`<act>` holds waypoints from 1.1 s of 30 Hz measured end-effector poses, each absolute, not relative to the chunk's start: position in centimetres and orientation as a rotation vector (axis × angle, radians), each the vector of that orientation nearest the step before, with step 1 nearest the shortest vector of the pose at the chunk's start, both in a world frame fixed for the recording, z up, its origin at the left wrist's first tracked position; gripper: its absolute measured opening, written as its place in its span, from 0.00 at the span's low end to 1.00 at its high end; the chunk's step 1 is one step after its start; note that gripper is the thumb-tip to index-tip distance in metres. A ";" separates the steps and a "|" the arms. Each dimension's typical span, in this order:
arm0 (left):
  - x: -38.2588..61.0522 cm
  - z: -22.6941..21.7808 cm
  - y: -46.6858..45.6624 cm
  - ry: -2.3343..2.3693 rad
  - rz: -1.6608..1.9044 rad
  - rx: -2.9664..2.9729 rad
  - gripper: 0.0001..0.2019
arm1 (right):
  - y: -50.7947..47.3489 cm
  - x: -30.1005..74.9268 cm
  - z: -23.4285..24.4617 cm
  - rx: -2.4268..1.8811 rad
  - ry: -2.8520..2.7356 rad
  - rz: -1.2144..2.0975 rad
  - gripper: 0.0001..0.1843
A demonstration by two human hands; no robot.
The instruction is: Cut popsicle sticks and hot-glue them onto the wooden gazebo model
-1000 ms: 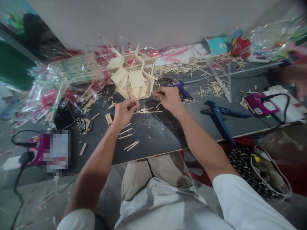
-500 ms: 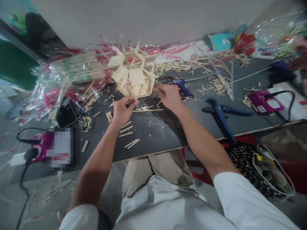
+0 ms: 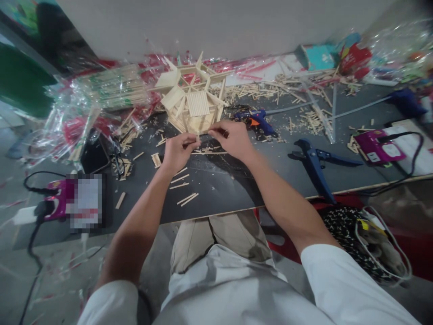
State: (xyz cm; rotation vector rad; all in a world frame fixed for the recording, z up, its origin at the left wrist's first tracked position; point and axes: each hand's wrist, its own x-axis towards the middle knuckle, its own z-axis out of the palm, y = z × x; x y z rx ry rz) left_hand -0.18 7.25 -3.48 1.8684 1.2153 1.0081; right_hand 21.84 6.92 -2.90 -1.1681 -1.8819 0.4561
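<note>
My left hand [image 3: 179, 149] pinches a small pale wooden stick piece [image 3: 198, 136] at the near side of a wooden stick model [image 3: 198, 104]. Fingers pressed together, my right hand [image 3: 233, 137] is close by on the right; whatever it pinches is too small to make out. The model has several slatted panels and stands at the back of the dark table. Below my hands lie a clear ruler [image 3: 219, 167] and a few loose sticks [image 3: 179, 185]. A small stick frame [image 3: 156, 160] rests left of my left hand.
A blue glue gun [image 3: 260, 122] lies right of my right hand, and a blue cutter [image 3: 314, 167] farther right. Purple power strips [image 3: 380, 146] sit at both sides. Bagged sticks [image 3: 111, 90] and a phone [image 3: 94, 153] are on the left; stick scraps [image 3: 257, 92] line the back.
My right hand has moved left, nearer to the fingers of my left hand. The whole view has shifted slightly.
</note>
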 end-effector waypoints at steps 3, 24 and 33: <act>-0.3 -3.4 7.3 1.191 0.981 1.911 0.03 | 6.7 20.3 -3.2 -1.078 -1.918 0.555 0.16; -0.5 -3.4 7.7 1.255 0.944 1.885 0.18 | 6.0 18.8 -3.3 -1.127 -1.793 0.783 0.09; -0.4 -2.8 7.4 1.297 0.907 1.942 0.17 | 6.2 18.5 -3.5 -1.149 -1.777 0.845 0.14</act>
